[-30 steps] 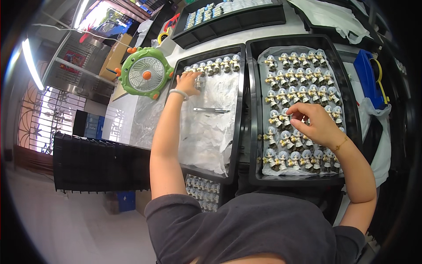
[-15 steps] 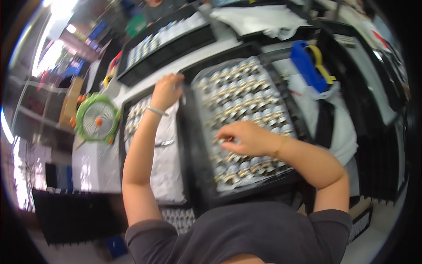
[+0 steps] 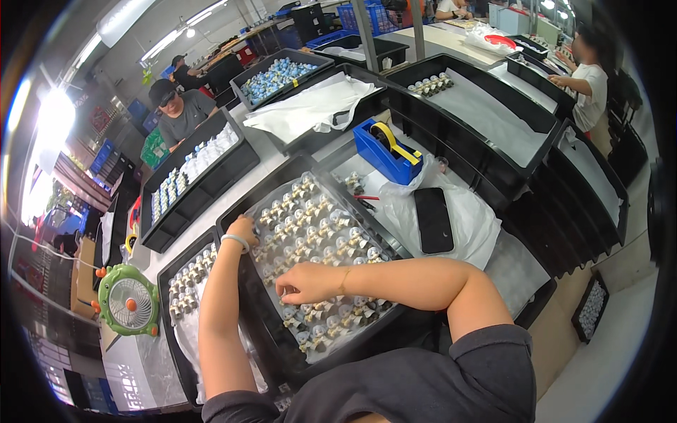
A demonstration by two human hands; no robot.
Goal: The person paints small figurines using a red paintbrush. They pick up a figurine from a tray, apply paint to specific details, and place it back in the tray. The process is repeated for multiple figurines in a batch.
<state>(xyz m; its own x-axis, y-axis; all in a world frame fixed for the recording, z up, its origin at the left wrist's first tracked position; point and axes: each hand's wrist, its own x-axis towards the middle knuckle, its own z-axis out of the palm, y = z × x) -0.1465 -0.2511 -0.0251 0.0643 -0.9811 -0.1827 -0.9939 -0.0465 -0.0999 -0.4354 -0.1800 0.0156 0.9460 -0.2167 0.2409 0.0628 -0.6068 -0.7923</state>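
A black tray [image 3: 416, 310] in front of me is lined with a pale sheet and filled with rows of small figurines [image 3: 303, 243] with pale round heads and gold and dark parts. My left hand [image 3: 242, 230] is at the tray's far left corner, fingers curled beside a small greyish piece; its grip is partly hidden. Over the left side of the nearer rows, my right hand [image 3: 305, 283] has its fingers bent down and pinched together. Whatever lies between those fingertips is hidden. To the left, a second black tray [image 3: 166, 282] holds more figurines on a white sheet.
A green fan [image 3: 129, 302] stands at the left. Right of the tray lie a phone [image 3: 434, 220], white plastic [image 3: 469, 236] and a blue tape dispenser [image 3: 388, 151]. Black crates [image 3: 465, 130] stack up at the right. Beyond a bin of figurines [image 3: 197, 183] sits a person [image 3: 180, 113].
The view has swung up and to the right, bringing more of the room into sight. My left hand has come slightly nearer along the tray's left edge; my right hand stays over the nearer rows.
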